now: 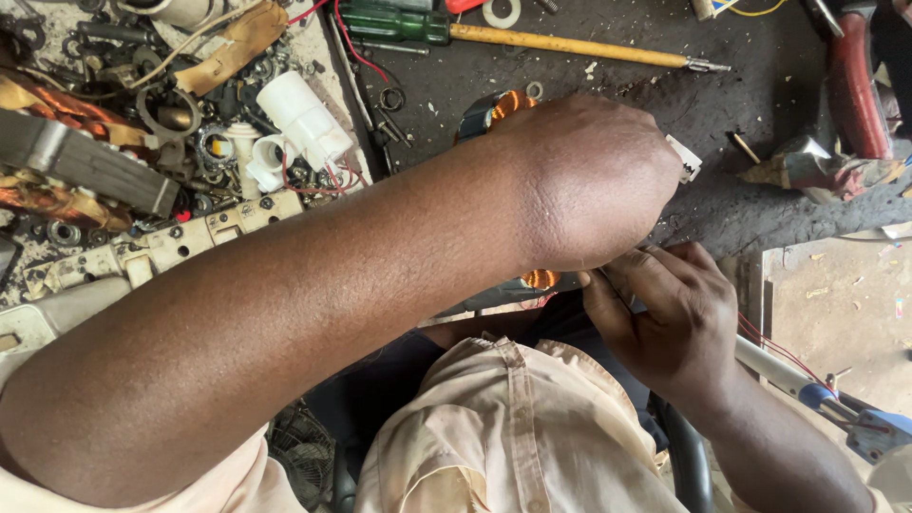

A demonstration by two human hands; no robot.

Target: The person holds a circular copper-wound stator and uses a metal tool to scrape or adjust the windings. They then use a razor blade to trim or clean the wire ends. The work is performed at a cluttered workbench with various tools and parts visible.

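The left hand (594,180) reaches across the dark table (722,95), its fingers curled shut over a copper-wound motor coil (494,109) that shows only at its upper edge and again below the wrist, with a small white plastic piece (686,158) sticking out at the fingertips. The right hand (670,318) sits just below it, fingers pressed together and pinching something thin that I cannot make out. A green-handled screwdriver (532,38) lies well apart at the table's far edge, and white plastic fittings (299,119) rest among scrap metal to the left.
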